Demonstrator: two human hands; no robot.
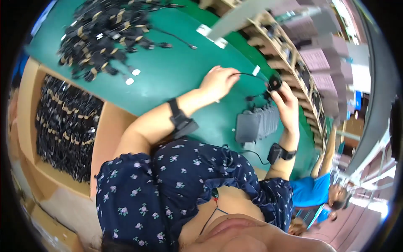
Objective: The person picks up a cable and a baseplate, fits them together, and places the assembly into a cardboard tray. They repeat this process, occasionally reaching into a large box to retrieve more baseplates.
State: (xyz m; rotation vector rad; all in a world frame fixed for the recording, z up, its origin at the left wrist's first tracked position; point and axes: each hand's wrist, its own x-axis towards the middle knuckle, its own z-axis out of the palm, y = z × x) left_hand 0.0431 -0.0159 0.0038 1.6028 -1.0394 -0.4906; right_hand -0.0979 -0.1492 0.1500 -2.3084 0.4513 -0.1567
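Note:
A thin black cable [251, 74] stretches between my two hands above the green table. My left hand [219, 84] pinches one end of it between thumb and fingertips. At the cable's other end, my right hand [287, 104] grips a small dark block [275, 82], blurred, perhaps a plug or adapter; its exact kind is unclear. A short dark cable end [253, 98] hangs beside the right fingers. Just below lies a row of flat dark grey pieces [257, 124] leaning on one another. Black bands with small boxes circle both my forearms.
A large heap of black cables [105, 38] covers the table's far left. A cardboard box [112, 132] packed with bundled black cables stands at my left. Along the right run wooden compartments [294, 59] and grey bins [319, 59]. A co-worker in a blue shirt [312, 190] reaches in at right.

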